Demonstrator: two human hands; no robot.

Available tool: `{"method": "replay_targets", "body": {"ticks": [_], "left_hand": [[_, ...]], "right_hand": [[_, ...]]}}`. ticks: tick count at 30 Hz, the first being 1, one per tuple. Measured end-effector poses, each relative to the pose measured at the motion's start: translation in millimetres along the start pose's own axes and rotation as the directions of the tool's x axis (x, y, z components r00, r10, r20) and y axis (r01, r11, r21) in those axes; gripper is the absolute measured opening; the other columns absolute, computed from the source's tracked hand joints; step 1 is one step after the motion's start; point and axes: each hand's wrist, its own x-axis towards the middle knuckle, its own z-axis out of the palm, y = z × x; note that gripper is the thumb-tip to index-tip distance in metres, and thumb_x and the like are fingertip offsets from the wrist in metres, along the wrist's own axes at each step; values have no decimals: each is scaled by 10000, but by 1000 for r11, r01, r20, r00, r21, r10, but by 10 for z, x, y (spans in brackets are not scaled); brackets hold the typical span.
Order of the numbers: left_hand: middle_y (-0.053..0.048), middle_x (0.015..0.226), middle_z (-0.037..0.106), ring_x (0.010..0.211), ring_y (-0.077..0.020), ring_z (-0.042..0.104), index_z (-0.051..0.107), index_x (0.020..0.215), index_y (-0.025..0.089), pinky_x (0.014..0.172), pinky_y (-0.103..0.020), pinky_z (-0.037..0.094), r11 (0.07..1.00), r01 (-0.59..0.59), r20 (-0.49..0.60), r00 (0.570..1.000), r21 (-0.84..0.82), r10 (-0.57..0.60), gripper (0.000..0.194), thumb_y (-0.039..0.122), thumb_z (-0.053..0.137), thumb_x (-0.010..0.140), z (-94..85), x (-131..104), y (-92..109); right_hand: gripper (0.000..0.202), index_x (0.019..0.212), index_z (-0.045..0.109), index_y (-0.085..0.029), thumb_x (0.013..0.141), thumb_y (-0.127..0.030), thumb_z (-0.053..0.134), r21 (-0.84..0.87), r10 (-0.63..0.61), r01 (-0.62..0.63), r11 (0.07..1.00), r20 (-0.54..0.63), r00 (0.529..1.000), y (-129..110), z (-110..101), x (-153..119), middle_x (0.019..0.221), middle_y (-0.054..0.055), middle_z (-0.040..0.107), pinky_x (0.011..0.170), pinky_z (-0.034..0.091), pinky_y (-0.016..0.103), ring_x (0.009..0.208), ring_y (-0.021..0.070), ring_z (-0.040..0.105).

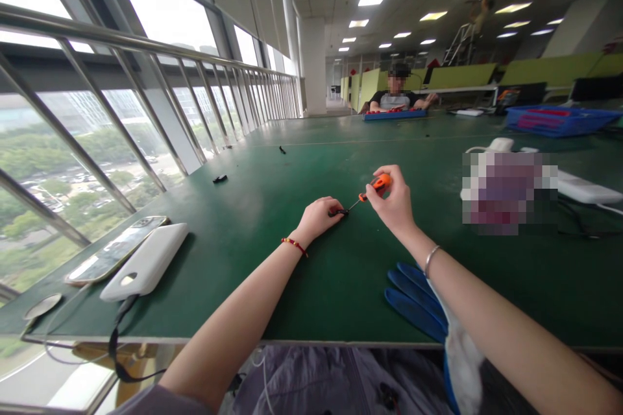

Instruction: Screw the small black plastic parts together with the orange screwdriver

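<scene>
An orange and black screwdriver (382,185) is gripped in my right hand (396,204), its shaft slanting down to the left. The tip meets a small black part (339,212) on the green table. My left hand (318,219) is closed on that part and holds it against the tabletop; the fingers hide some of it, so its kind cannot be made out. Below my right forearm lies a blue and white work glove (418,301), partly hanging over the table's front edge.
A white power bank (148,262) with a cable and a phone (117,249) lie at the left. Small black pieces (220,179) are farther back. A blue basket (559,120) and a white power strip (586,188) stand right. Across the table a person (396,100) sits behind a blue tray (395,115).
</scene>
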Motion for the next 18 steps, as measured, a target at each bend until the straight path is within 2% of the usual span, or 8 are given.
{"method": "replay_targets", "body": {"ticks": [2,4,6,9,10,12,15,18], "left_hand": [[-18,887,648,793,-150,607,681,890,211,690,-250,480,1000,2,-3,1000,-3,-2,164,282,554,814,1,3,1],[-18,893,650,796,-149,609,683,895,211,698,-250,484,1000,11,7,1000,-8,-11,166,278,557,811,1,7,2],[-19,901,651,799,-148,611,687,902,212,704,-248,487,1000,20,19,1000,-20,-19,169,275,560,809,-1,11,1],[-19,908,654,796,-148,613,691,905,213,707,-246,490,999,34,21,999,-36,-33,167,270,569,806,-3,16,0],[-19,910,655,793,-148,613,692,902,213,705,-246,491,999,37,19,999,-37,-37,163,267,573,803,-5,16,0],[-20,909,657,785,-148,613,693,895,213,697,-246,491,999,39,14,999,-36,-39,155,259,579,800,-6,16,1],[-21,900,657,780,-149,611,692,891,210,689,-246,490,999,35,8,999,-37,-35,149,257,585,798,-4,14,-3],[-20,904,655,782,-149,610,690,898,209,706,-250,490,999,25,2,1000,-42,-25,154,266,584,802,10,13,-21]], "right_hand": [[287,972,484,-232,713,-297,589,-9,-7,7,1000,-8,1000,-14,-8,4,690,-33,548,573,414,262,579,147,538],[275,964,504,-233,728,-339,595,-65,3,-4,998,-8,1000,-22,-18,13,646,-42,536,568,399,263,559,145,522],[201,821,549,-230,758,-417,587,-123,35,-34,992,5,999,-28,-26,22,563,-43,512,547,371,264,520,142,491],[297,617,536,-218,795,-455,551,-105,58,-52,993,52,997,-36,-32,28,522,-21,517,528,356,261,498,133,474],[264,631,546,-217,790,-427,557,-81,49,-44,996,59,997,-39,-32,27,554,-15,543,535,366,259,513,134,489],[126,778,581,-222,751,-344,589,-44,26,-23,999,63,998,-44,-31,22,636,-14,587,552,391,255,548,138,523],[285,975,553,-226,702,-280,610,-33,29,-27,999,71,997,-53,-31,12,675,-22,595,559,408,257,562,145,543],[200,875,566,-224,732,-358,606,-68,60,-54,996,87,994,-72,-34,6,585,-33,557,570,405,267,530,146,518]]}}
